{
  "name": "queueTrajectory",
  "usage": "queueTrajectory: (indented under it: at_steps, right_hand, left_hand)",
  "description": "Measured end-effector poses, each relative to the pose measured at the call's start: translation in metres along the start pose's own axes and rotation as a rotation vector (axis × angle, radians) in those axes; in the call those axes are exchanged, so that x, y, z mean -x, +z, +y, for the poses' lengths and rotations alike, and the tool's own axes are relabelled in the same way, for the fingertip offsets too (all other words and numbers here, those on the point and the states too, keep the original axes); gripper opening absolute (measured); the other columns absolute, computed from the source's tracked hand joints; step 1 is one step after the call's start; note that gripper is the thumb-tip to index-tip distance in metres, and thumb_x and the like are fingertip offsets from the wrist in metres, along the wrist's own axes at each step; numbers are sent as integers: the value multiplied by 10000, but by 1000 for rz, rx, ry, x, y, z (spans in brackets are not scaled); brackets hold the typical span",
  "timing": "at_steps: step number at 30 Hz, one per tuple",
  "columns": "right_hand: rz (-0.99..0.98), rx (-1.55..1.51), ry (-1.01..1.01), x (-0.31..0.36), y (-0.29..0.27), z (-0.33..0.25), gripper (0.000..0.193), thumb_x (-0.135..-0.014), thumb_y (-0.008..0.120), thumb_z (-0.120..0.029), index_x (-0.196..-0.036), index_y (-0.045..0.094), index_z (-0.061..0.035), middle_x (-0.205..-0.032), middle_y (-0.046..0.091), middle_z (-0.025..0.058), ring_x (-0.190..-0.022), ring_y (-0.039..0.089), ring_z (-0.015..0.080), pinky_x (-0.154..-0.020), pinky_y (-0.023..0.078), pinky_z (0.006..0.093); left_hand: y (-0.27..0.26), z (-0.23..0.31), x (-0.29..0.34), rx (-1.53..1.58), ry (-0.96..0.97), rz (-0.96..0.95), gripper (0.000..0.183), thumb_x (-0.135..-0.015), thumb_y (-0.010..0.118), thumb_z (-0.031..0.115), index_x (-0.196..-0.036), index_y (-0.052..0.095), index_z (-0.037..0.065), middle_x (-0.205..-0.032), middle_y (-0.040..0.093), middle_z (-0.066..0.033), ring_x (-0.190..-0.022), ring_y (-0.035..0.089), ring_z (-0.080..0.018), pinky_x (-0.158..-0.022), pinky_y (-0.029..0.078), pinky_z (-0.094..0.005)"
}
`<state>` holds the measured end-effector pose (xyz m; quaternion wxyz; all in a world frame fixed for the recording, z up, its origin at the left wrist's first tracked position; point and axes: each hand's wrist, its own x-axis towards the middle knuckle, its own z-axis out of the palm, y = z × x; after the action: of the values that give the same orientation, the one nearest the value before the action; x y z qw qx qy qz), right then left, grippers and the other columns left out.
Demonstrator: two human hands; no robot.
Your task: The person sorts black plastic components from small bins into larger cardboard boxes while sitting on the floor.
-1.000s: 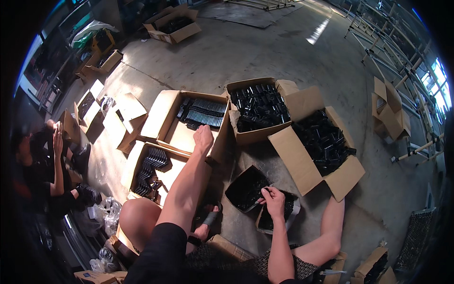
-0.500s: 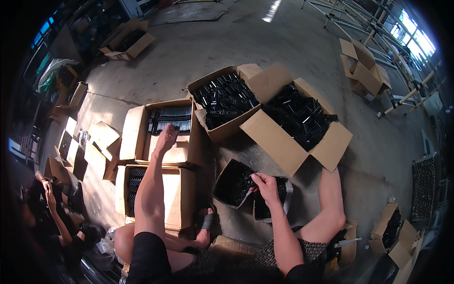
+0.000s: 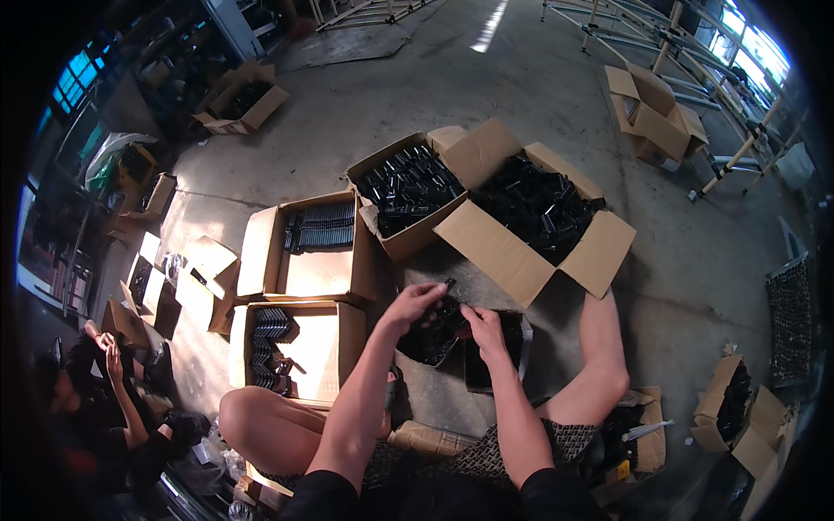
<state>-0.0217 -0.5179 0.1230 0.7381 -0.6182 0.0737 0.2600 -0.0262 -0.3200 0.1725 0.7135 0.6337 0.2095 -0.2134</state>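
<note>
Our left forearm rises toward one o'clock, and our left hand (image 3: 415, 306) bends at the wrist toward two, its grip clamped on a small black part (image 3: 450, 283) that juts past the fingertips. Our right forearm leans toward eleven, bringing our right hand (image 3: 486, 332) just beside the left; we cannot tell whether its grip is clamped on anything. From the part, a small dark bin (image 3: 419, 354) sits at seven o'clock, a carton of neat rows (image 3: 313, 274) at ten, a flapped carton (image 3: 495, 252) at two.
</note>
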Motion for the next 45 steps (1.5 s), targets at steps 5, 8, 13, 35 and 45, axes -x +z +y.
queueTrajectory:
  at_steps: [5, 8, 13, 35, 45]
  right_hand:
    - [37, -51, 57, -9, -8, 25, 237, -953, 625, -259, -929, 702, -37, -773, 684, 42, -600, 654, 139, -539, 531, 281]
    - [89, -176, 118, -19, -10, 43, 216, -949, 610, -240, -930, 697, -43, -774, 686, 51, -604, 660, 152, -540, 549, 305]
    - [22, -259, 206, -24, 1, 50, 220, -938, 629, -280, -895, 689, -72, -750, 689, 63, -592, 666, 163, -544, 561, 316]
    - [-30, 1425, -363, -65, 57, 107, 240, -914, 564, -201, -1075, 623, -33, -985, 654, 181, -873, 680, 348, -669, 552, 442]
    - [-161, 1611, -449, -65, 56, 152, 205, -858, 573, -177, -853, 725, -40, -828, 720, 133, -791, 718, 307, -650, 579, 399]
  left_hand:
    - [26, -44, 3, -782, 471, 155, 594, -862, 713, 392, -1236, 604, -56, -967, 662, -199, -951, 657, -344, -862, 507, -409]
    - [28, -30, 16, -921, 509, 137, 576, -850, 708, 381, -1230, 611, -40, -1053, 642, -243, -1018, 634, -381, -886, 498, -423]
    - [21, -40, 25, -862, 422, 182, 529, -835, 723, 355, -1212, 643, -7, -1042, 675, -239, -991, 661, -375, -872, 508, -416]
    - [-41, -103, 24, -751, 472, 589, 421, -761, 749, 262, -1009, 695, -74, -804, 706, -216, -731, 690, -266, -722, 520, -376]
    - [-24, -91, 39, -704, 424, 646, 406, -705, 747, 260, -958, 717, -56, -768, 698, -226, -700, 704, -306, -693, 540, -387]
